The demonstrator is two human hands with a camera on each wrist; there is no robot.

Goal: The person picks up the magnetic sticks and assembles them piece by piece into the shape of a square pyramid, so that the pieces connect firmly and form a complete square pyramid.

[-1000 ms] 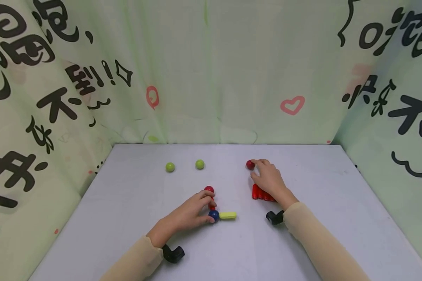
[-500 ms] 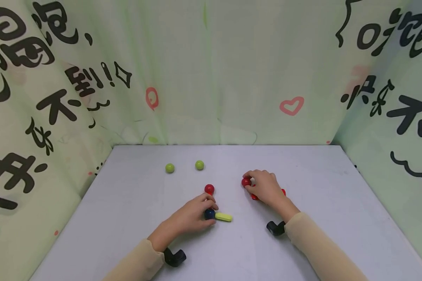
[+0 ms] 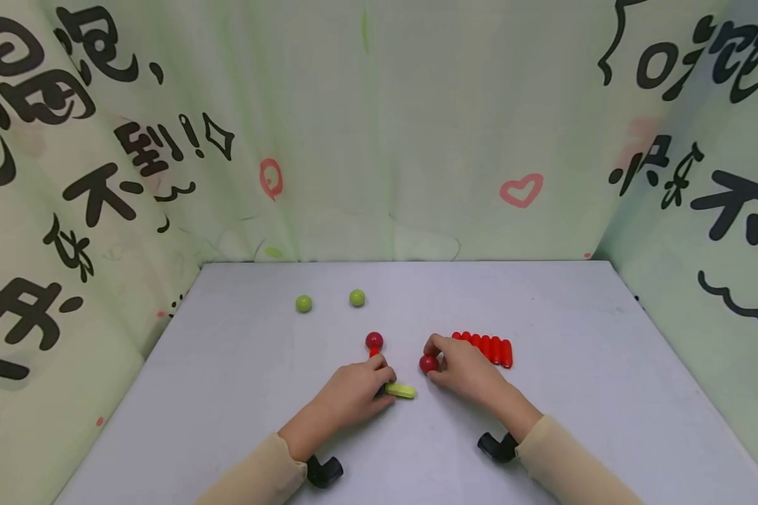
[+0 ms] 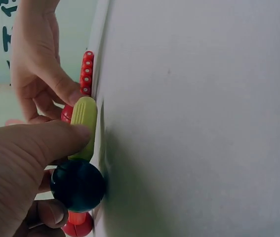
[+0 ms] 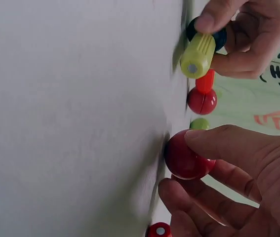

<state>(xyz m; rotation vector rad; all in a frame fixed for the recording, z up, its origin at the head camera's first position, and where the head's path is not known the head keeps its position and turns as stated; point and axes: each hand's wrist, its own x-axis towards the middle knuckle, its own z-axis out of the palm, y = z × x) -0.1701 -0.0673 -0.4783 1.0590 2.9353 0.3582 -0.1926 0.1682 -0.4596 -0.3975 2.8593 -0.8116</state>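
In the head view my left hand point(image 3: 358, 393) grips a joined piece of magnetic building parts. Its thumb presses the yellow-green magnetic rod point(image 4: 84, 116), close to the dark blue ball point(image 4: 78, 185) at the rod's end, with the other fingers curled behind. From the blue ball a red rod point(image 5: 205, 82) runs to a red ball point(image 3: 374, 341), partly hidden by the fingers. My right hand point(image 3: 464, 365) pinches a separate red ball point(image 5: 189, 155) between thumb and fingers, low at the tabletop. A short gap lies between this ball and the yellow-green rod's free end.
A row of several red magnetic rods point(image 3: 495, 351) lies just beyond the right hand. Two green balls, one at left point(image 3: 304, 304) and a second green ball point(image 3: 356, 298), sit farther back on the white table point(image 3: 240, 365). Printed curtains stand around the table's back and sides.
My right hand has brought the red ball from the back of the table toward me and slightly left. The left hand has shifted slightly right, its thumb now over the yellow-green rod.
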